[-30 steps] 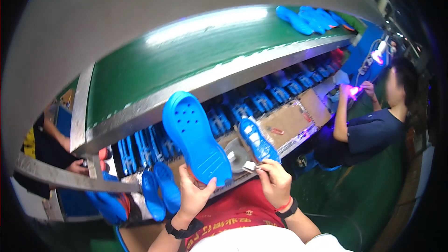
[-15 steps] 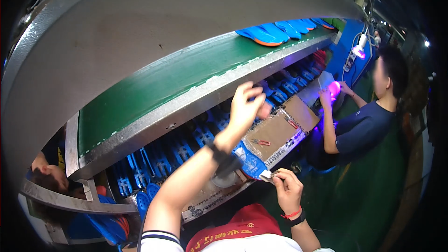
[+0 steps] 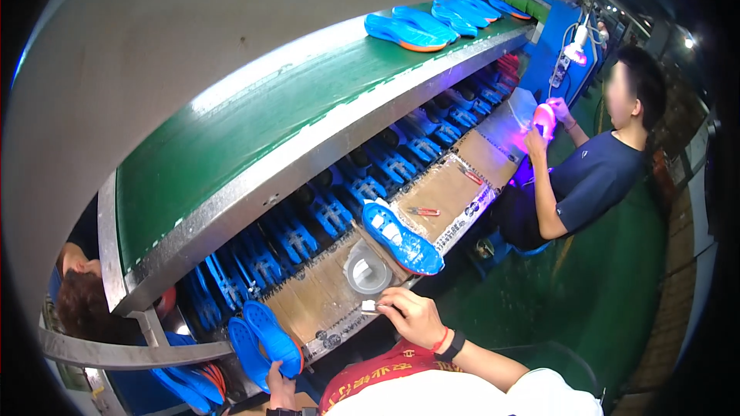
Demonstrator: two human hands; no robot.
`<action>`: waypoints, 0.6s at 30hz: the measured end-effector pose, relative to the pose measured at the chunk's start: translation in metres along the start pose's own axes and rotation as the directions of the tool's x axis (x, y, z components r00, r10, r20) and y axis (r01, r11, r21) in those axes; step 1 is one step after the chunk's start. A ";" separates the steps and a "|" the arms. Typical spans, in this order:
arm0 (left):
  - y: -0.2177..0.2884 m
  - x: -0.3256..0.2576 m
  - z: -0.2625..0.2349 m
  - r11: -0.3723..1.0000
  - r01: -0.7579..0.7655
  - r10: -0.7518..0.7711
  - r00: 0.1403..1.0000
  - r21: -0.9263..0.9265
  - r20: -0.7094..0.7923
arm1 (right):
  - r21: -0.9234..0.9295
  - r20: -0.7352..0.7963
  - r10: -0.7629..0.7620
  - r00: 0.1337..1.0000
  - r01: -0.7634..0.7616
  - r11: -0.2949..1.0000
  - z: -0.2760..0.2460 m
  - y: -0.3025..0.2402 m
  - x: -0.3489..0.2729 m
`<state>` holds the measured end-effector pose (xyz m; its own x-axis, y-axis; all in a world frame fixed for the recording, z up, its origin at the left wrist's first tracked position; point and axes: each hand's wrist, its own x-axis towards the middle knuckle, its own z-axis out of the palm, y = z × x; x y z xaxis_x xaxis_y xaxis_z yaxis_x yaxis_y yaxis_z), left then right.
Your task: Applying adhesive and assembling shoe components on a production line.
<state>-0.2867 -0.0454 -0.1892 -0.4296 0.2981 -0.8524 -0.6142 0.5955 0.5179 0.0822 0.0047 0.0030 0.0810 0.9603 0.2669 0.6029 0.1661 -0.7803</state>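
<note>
My left hand (image 3: 280, 385) is low at the bottom edge, gripping a blue clog shoe (image 3: 271, 337) from a pile at the bench's near end. My right hand (image 3: 410, 314) rests at the front edge of the cardboard-covered bench (image 3: 324, 300), fingers pinched on a small white piece (image 3: 369, 306). Just beyond it stands a clear tape roll (image 3: 368, 268). A blue shoe sole (image 3: 401, 237) lies on the bench to the right of the roll.
A green conveyor belt (image 3: 254, 131) runs above the bench, carrying several blue shoes (image 3: 432, 23) at its far end. Blue shoe forms (image 3: 331, 212) line a rack under the belt. A person in a dark shirt (image 3: 593, 177) sits at right, holding a pink object under a lamp. Another person's head (image 3: 77, 300) shows at left.
My left arm, stretched up to the conveyor half a second ago, has dropped to the shoe pile at the bottom. The blue clog I held a second ago is gone from it.
</note>
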 end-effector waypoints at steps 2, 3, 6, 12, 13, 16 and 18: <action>0.010 -0.025 0.012 0.998 0.061 -0.062 0.998 0.034 0.019 | 0.005 0.024 -0.008 1.000 0.008 1.000 0.004 -0.004 0.001; 0.009 -0.028 0.011 0.996 0.088 -0.088 0.992 0.014 0.085 | 0.007 0.036 -0.024 0.999 0.024 1.000 0.006 -0.005 0.003; -0.006 0.015 -0.019 0.985 0.127 -0.065 0.898 -0.114 0.434 | 0.027 0.061 -0.045 0.997 0.043 0.999 0.011 -0.011 0.006; 0.049 -0.135 0.044 0.966 -0.133 0.240 0.785 -0.222 0.571 | 0.029 0.069 -0.056 0.996 0.054 0.998 0.008 -0.008 0.009; 0.056 -0.151 0.052 0.944 -0.288 0.323 0.699 -0.162 0.639 | 0.041 0.066 -0.066 0.996 0.064 0.997 0.009 -0.010 0.010; 0.064 -0.169 0.071 0.751 -0.655 0.519 0.508 -0.083 0.687 | 0.112 0.104 -0.084 0.991 0.072 0.991 0.009 -0.026 0.018; 0.069 -0.186 0.091 0.709 -0.699 0.566 0.490 -0.089 0.664 | 0.175 0.096 -0.139 0.986 0.121 0.977 0.009 -0.037 0.023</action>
<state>-0.1889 0.0080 -0.0014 -0.1183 0.9778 -0.1727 -0.1941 0.1478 0.9698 0.0549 0.0232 0.0326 -0.0801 0.9450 0.3170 0.4600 0.3172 -0.8293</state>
